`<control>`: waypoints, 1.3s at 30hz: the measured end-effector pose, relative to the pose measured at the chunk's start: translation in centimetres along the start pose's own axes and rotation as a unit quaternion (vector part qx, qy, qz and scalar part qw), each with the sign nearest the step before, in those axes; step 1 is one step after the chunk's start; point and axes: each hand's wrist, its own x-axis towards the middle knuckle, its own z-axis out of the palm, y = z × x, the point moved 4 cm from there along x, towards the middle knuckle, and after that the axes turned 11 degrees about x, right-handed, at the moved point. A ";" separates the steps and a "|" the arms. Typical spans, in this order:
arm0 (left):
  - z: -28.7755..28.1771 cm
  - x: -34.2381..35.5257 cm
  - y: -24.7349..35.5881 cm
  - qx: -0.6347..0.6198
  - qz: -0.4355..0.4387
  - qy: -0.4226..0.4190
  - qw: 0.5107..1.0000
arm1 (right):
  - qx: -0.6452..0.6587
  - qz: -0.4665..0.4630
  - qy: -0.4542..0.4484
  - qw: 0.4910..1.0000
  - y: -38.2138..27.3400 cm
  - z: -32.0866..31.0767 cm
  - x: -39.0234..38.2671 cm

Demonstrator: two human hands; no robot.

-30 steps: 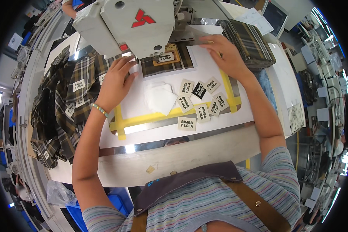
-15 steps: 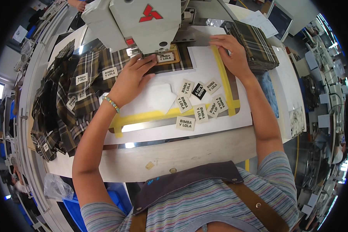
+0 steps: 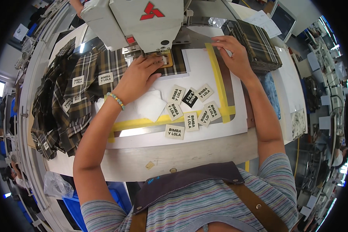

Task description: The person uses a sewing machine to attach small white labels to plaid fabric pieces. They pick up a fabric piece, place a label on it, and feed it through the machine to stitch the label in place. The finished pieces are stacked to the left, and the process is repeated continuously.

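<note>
Under the head of a white industrial sewing machine (image 3: 146, 27), my left hand (image 3: 139, 75) lies with its fingers stretched out. Its fingertips rest on a pale label (image 3: 165, 60) inside a small yellow frame (image 3: 171, 58), and they cover most of that label. Brown plaid fabric (image 3: 178, 66) lies beneath the frame. My right hand (image 3: 236, 56) is at the far right corner of a white sheet edged with yellow tape (image 3: 217, 73). Its fingers are loosely bent and apart from the thumb, with nothing visible in them. Whether it touches the tape cannot be made out.
Several loose square labels (image 3: 174, 132), one of them black (image 3: 190, 98), lie on the white sheet. Plaid pieces with labels (image 3: 81, 92) hang over the table's left side. At the right is a plaid stack (image 3: 261, 46). Another person's arm (image 3: 76, 5) shows at the upper left.
The white sheet with its tape, loose labels and plaid has slid left. My left fingers have moved right, over the framed label. My right hand has shifted only slightly.
</note>
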 end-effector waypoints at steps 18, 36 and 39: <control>-0.7 0.3 -0.5 -0.034 0.002 -0.031 0.999 | 0.005 0.007 -0.010 1.000 0.3 0.3 -0.2; -0.8 -1.6 -4.0 -0.096 -0.078 0.030 0.992 | -0.001 0.006 -0.116 0.993 -2.4 3.5 -0.2; -1.5 -2.9 -4.9 -0.074 -0.064 0.072 0.993 | -0.003 -0.014 -0.192 0.981 -4.2 5.7 1.1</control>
